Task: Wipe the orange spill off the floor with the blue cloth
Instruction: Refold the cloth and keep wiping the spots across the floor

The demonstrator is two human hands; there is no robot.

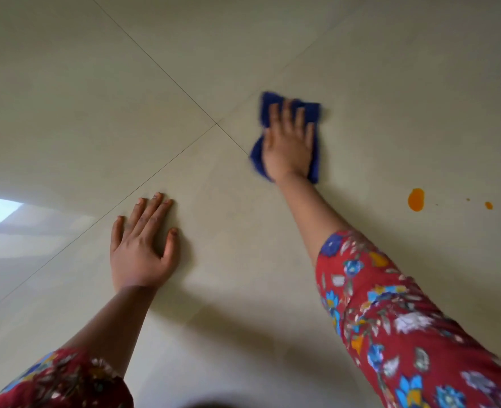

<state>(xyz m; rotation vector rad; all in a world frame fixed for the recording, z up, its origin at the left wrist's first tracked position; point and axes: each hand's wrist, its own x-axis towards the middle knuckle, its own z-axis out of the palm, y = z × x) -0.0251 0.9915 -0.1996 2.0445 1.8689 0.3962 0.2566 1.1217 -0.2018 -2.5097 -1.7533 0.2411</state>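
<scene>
My right hand (287,142) lies flat on the blue cloth (284,134), fingers straight and spread, pressing it to the floor (66,83) at the far centre-right, just right of where the tile joints cross. My left hand (138,248) rests palm-down on bare tile, near and to the left, fingers spread, holding nothing; I judge it a brace.

The cloth is bunched and soft, light, with edges showing all round my palm. I judge it will slide easily on this glossy tile and may ride up or fold if pushed by one corner; pressure through the whole palm over its middle suits best.

The orange spill (416,199) sits to the right, nearer than the cloth and well apart from it, with a smaller orange drop (488,205) further right. Both remain unwiped. The liquid may smear, so I judge a gathering stroke advisable.
</scene>
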